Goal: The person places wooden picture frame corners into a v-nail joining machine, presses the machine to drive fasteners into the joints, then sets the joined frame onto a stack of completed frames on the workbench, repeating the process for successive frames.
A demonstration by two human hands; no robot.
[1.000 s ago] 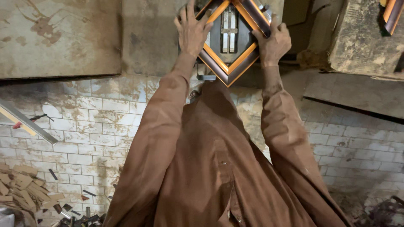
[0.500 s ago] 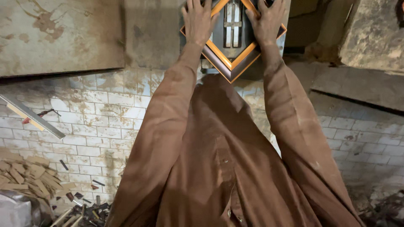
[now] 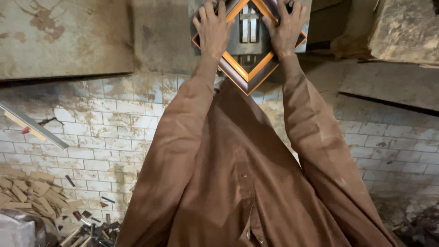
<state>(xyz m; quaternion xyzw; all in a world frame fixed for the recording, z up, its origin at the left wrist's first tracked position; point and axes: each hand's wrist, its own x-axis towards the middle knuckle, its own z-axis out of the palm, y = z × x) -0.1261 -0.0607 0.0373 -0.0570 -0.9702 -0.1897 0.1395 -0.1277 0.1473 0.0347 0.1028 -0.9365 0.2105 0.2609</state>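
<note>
A corner of a picture frame (image 3: pixel 247 75), dark moulding with an orange inner edge, lies as a V on a grey metal machine bed (image 3: pixel 249 45). My left hand (image 3: pixel 214 28) presses flat on the frame's left arm. My right hand (image 3: pixel 286 27) presses flat on its right arm. Between the two hands stands a metal clamp block (image 3: pixel 249 23) with upright bars. My brown sleeves and shirt (image 3: pixel 238 183) fill the middle of the view.
A worn, stained table top (image 3: pixel 55 36) runs along the upper left. Below lies a dirty white brick-pattern floor (image 3: pixel 114 137). Wood offcuts (image 3: pixel 32 192) are heaped at lower left, with a long moulding strip (image 3: pixel 32 126) beside them. Boards (image 3: pixel 388 87) lie at right.
The view has shifted down and right slightly, so the frame corner sits higher and larger. Both hands have stayed pressed on the frame's two arms.
</note>
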